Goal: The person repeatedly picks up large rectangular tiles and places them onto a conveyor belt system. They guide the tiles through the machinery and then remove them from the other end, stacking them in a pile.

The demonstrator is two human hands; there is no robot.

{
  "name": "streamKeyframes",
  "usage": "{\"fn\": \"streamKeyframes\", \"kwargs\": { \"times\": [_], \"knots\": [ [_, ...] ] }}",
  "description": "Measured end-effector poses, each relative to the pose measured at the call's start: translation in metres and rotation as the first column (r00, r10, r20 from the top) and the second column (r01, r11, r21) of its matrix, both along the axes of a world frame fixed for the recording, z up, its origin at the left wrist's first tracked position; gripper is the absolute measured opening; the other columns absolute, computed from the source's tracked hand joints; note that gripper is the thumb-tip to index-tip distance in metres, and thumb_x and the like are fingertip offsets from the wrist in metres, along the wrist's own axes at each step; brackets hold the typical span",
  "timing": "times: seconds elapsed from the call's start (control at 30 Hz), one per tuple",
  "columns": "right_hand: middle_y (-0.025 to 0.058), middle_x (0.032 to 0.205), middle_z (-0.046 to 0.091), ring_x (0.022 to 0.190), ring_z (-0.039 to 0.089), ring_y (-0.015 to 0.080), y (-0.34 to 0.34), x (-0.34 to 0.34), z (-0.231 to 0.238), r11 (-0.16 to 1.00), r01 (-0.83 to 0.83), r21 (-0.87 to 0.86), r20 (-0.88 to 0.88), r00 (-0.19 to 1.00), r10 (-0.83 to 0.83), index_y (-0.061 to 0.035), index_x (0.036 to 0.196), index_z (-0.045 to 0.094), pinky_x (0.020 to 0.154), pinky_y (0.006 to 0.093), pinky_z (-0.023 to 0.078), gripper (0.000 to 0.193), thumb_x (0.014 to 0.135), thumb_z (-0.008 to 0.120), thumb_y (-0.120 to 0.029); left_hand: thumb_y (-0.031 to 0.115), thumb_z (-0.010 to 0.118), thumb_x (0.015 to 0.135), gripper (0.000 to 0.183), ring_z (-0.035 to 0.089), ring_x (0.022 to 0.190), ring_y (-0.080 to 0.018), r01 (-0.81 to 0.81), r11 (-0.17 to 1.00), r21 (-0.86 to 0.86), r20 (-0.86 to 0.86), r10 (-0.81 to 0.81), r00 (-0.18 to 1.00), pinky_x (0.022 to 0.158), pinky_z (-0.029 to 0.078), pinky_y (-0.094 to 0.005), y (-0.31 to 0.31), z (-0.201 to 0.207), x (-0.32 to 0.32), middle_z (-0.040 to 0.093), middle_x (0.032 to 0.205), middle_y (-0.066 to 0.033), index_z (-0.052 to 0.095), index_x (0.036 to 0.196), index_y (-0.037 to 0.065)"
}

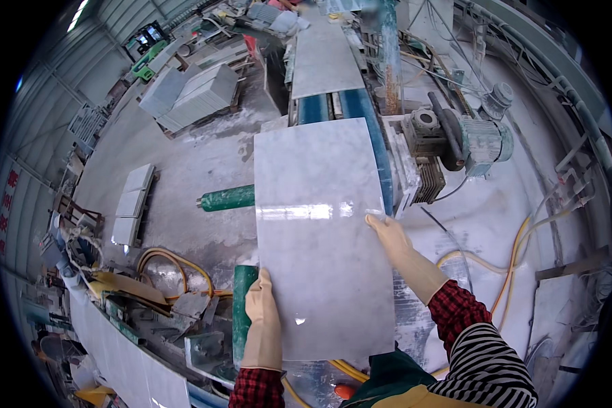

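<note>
A large rectangular polished stone slab [323, 272], pale grey and glossy with light reflecting off it, fills the middle of the view. My left hand [262, 319], in a cream rubber glove, grips its left edge near the close end. On the opposite edge, a little farther away, my right hand [389, 239] holds on with the thumb on top; its other fingers are hidden below the slab. The far end of the slab overlaps a conveyor with blue belts [353, 102]. Beside my left hand, a green roller [243, 299] stands close to the slab's edge.
Another grey slab [326, 61] lies farther along the conveyor. An electric motor [479, 143] sits right of it. A second green roller [226, 199] sticks out leftward. Stacked slabs [200, 95] and smaller stacked tiles [133, 204] stand left. Yellow hoses [513, 265] run along the wet floor.
</note>
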State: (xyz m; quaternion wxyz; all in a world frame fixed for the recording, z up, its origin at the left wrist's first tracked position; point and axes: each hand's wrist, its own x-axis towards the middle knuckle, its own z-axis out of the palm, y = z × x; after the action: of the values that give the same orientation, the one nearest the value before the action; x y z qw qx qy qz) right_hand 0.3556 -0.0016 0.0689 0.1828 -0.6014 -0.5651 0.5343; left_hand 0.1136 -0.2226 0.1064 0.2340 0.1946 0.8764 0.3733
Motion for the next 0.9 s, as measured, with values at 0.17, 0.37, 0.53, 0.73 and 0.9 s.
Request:
{"fn": "streamKeyframes", "kwargs": {
  "times": [0.17,0.37,0.53,0.73,0.9],
  "knots": [
    [0.0202,0.127,0.068,0.117,0.064,0.0322,0.047,0.019,-0.029,0.974,0.128,-0.184,-0.086,0.986,-0.146,0.0029,0.134,0.062,0.102,0.0415,0.047,0.077,0.089,0.071,-0.059,0.067,0.044,0.102,0.077,0.068,0.109,-0.0317,0.007,0.993,-0.121,0.025,-0.004,1.000,0.096,0.049,-0.0413,0.051,-0.027,0.008,0.075,0.114,-0.0191,0.073,0.120,-0.002],
    [0.0187,0.142,0.061,0.127,0.060,0.0330,0.065,0.025,-0.046,0.933,0.158,-0.324,-0.190,0.955,-0.228,0.0014,0.145,0.054,0.108,0.0420,0.044,0.079,0.089,0.073,-0.052,0.068,0.049,0.099,0.077,0.066,0.107,-0.0280,-0.035,0.962,-0.271,0.112,0.068,0.991,0.093,0.050,-0.0397,0.075,-0.055,0.000,0.073,0.114,-0.0153,0.071,0.125,-0.001],
    [0.0166,0.143,0.062,0.128,0.060,0.0301,0.036,0.067,-0.040,0.992,-0.090,0.090,-0.380,0.917,0.118,0.0002,0.147,0.053,0.107,0.0387,0.046,0.061,0.096,0.070,-0.029,0.073,0.055,0.094,0.079,0.061,0.090,-0.0206,-0.123,0.944,-0.307,0.227,0.198,0.954,0.079,0.052,-0.0357,0.090,-0.041,0.008,0.067,0.105,-0.0073,0.070,0.128,0.003],
    [0.0115,0.128,0.068,0.117,0.064,0.0225,-0.120,0.120,-0.016,0.942,-0.095,-0.322,-0.497,0.864,-0.083,0.0028,0.137,0.060,0.099,0.0333,0.050,0.043,0.102,0.065,-0.021,0.073,0.056,0.093,0.079,0.063,0.100,-0.0221,-0.057,0.926,-0.373,0.254,0.161,0.954,0.089,0.052,-0.0368,0.092,-0.042,-0.002,0.065,0.118,-0.0089,0.067,0.133,0.005],
    [0.0126,0.121,0.069,0.109,0.064,0.0182,-0.172,0.106,-0.052,0.697,0.394,-0.599,-0.095,0.829,-0.551,0.0078,0.129,0.063,0.094,0.0290,0.051,0.052,0.103,0.065,-0.038,0.068,0.059,0.094,0.079,0.062,0.118,-0.0260,-0.116,0.951,-0.286,0.395,0.227,0.890,0.101,0.050,-0.0408,0.095,-0.037,0.003,0.061,0.136,-0.0124,0.059,0.142,0.004]
  ]
}}
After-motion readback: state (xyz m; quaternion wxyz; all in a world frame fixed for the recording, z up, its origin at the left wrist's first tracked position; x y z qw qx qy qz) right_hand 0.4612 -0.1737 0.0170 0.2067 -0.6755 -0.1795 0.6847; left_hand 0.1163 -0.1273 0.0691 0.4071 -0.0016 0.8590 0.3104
